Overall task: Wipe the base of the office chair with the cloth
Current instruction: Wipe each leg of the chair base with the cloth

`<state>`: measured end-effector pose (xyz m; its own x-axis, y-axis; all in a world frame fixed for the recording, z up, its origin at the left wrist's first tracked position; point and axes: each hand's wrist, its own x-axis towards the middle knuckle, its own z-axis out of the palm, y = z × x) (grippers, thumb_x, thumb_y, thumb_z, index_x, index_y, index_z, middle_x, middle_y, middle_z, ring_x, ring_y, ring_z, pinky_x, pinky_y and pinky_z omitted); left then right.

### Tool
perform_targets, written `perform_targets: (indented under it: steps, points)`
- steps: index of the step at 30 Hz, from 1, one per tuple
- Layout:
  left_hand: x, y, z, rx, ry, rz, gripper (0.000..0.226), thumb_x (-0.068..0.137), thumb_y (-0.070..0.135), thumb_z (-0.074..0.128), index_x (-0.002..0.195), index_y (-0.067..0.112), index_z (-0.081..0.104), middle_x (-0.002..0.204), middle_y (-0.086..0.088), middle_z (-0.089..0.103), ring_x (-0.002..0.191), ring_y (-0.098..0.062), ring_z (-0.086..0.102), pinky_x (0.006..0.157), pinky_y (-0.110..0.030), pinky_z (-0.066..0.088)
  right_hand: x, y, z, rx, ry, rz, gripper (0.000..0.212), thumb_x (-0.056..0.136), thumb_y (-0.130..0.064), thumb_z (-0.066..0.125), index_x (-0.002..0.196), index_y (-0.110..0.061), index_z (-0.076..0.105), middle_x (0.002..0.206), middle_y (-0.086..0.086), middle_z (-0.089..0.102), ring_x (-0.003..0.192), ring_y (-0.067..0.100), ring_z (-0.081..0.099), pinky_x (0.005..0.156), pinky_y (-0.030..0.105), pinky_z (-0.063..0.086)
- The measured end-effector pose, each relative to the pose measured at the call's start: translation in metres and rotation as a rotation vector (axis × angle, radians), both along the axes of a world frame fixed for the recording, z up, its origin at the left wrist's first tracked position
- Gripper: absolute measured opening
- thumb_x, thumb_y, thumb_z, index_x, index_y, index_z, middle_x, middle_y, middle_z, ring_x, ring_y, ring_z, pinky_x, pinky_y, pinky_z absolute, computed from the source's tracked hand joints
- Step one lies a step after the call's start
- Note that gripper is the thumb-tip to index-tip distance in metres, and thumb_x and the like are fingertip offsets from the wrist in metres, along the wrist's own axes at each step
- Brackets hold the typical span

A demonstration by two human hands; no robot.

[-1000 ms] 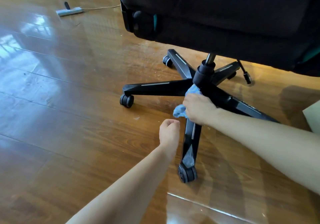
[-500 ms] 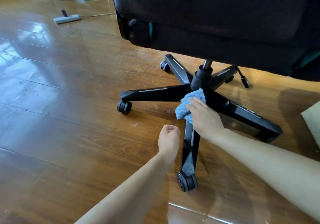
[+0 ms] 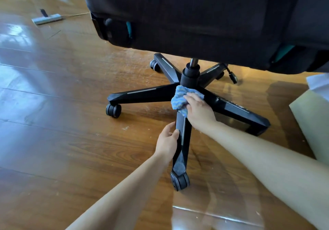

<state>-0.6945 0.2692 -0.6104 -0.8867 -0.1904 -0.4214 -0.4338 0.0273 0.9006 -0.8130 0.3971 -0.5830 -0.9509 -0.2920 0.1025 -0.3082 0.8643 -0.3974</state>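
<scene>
The right hand [image 3: 199, 111] is pressing a blue striped cloth [image 3: 180, 99] against the black star base [image 3: 142, 94] of the office chair [image 3: 195, 16], just below the central column [image 3: 190, 77], where the near leg [image 3: 181, 140] is joining the hub. The fingers [image 3: 191, 97] are lying spread and nearly flat over the cloth, so the hand is holding it by pressure from above and not in a closed fist; the cloth is bunching out to the left of the fingers. The left hand [image 3: 168, 140] is gripping the near leg from its left side, half open, with the thumb [image 3: 176, 134] lying on the top face of the leg and the other fingers curving along its edge. The cloth is sitting on the far end of this leg, and the left hand is nearer to the camera, apart from the cloth. The near caster [image 3: 179, 181] is standing on the glossy wooden floor [image 3: 62, 140], and the left caster [image 3: 113, 110] is standing further to the left. The chair seat is hanging dark above the base. Far at the left, a grey power strip [image 3: 47, 19] is lying on the floor. At the right edge a pale box-like thing [image 3: 313, 121] is showing, and I cannot tell what it is
</scene>
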Motion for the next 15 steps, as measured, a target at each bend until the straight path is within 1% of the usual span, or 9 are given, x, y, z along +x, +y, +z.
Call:
perform_targets:
  steps: [1,3,6,7,9,10,12,14,15]
  points:
    - [0.000,-0.002,0.001,0.009,-0.008,-0.008,0.041,0.112,0.037,0.049,0.153,0.037,0.051,0.115,0.005,0.064,0.098,-0.006,0.061,0.072,-0.021,0.044,0.014,0.002,-0.004,0.008,0.028,0.006,0.044,0.106,-0.021,0.043,0.149,-0.021,0.050,0.160,-0.009,0.039,0.137,0.021,0.049,0.105,0.035,0.045]
    - [-0.001,-0.004,0.002,0.004,-0.014,-0.022,0.042,0.111,0.037,0.051,0.153,0.035,0.051,0.114,0.003,0.065,0.095,-0.005,0.061,0.071,-0.020,0.044,0.039,0.005,-0.012,0.028,0.082,0.033,0.043,0.106,-0.023,0.045,0.148,-0.021,0.051,0.159,-0.008,0.042,0.136,0.020,0.052,0.104,0.034,0.047]
    - [-0.003,-0.003,-0.001,-0.031,-0.007,-0.028,0.041,0.112,0.037,0.049,0.153,0.035,0.050,0.111,-0.005,0.067,0.088,-0.010,0.061,0.071,-0.022,0.048,0.042,0.007,-0.015,0.029,0.084,0.044,0.044,0.106,-0.024,0.045,0.149,-0.019,0.051,0.160,-0.006,0.043,0.143,0.018,0.046,0.111,0.034,0.043]
    - [-0.003,-0.003,-0.001,-0.040,-0.006,-0.030,0.042,0.112,0.037,0.048,0.154,0.035,0.050,0.111,-0.006,0.067,0.090,-0.012,0.062,0.074,-0.024,0.051,0.033,0.005,-0.013,0.012,0.063,0.044,0.044,0.106,-0.023,0.045,0.149,-0.019,0.052,0.161,-0.006,0.042,0.146,0.017,0.042,0.114,0.034,0.041]
    - [-0.004,-0.002,-0.001,-0.046,-0.010,-0.026,0.041,0.112,0.038,0.047,0.153,0.035,0.051,0.117,-0.005,0.068,0.096,-0.016,0.066,0.086,-0.033,0.056,0.008,-0.001,-0.004,-0.067,0.000,0.012,0.044,0.106,-0.018,0.046,0.149,-0.019,0.053,0.162,-0.005,0.041,0.150,0.014,0.035,0.121,0.033,0.033]
    - [-0.003,-0.002,-0.001,-0.042,-0.015,-0.023,0.041,0.112,0.037,0.047,0.153,0.035,0.051,0.121,-0.005,0.069,0.098,-0.016,0.067,0.089,-0.037,0.057,-0.003,-0.004,0.002,-0.096,-0.040,-0.019,0.043,0.105,-0.018,0.047,0.148,-0.019,0.054,0.161,-0.005,0.042,0.150,0.015,0.035,0.121,0.031,0.031]
    - [-0.003,-0.002,0.002,-0.036,-0.031,-0.024,0.040,0.113,0.037,0.047,0.153,0.034,0.052,0.125,-0.005,0.069,0.102,-0.019,0.068,0.094,-0.045,0.059,-0.017,-0.007,0.010,-0.104,-0.075,-0.067,0.042,0.104,-0.018,0.049,0.145,-0.020,0.057,0.159,-0.006,0.045,0.144,0.018,0.043,0.117,0.031,0.035]
    - [-0.003,-0.002,0.004,-0.032,-0.051,-0.024,0.040,0.113,0.036,0.047,0.153,0.033,0.052,0.133,-0.010,0.069,0.113,-0.024,0.068,0.105,-0.054,0.056,-0.013,-0.008,0.011,-0.103,-0.072,-0.060,0.040,0.104,-0.018,0.049,0.143,-0.021,0.059,0.158,-0.006,0.046,0.142,0.017,0.045,0.115,0.030,0.036]
    - [-0.003,-0.002,0.005,-0.031,-0.054,-0.023,0.041,0.113,0.035,0.047,0.153,0.033,0.052,0.138,-0.009,0.068,0.121,-0.026,0.066,0.109,-0.055,0.053,-0.005,-0.007,0.009,-0.109,-0.045,-0.050,0.039,0.104,-0.018,0.049,0.141,-0.021,0.061,0.157,-0.005,0.047,0.142,0.017,0.045,0.115,0.030,0.035]
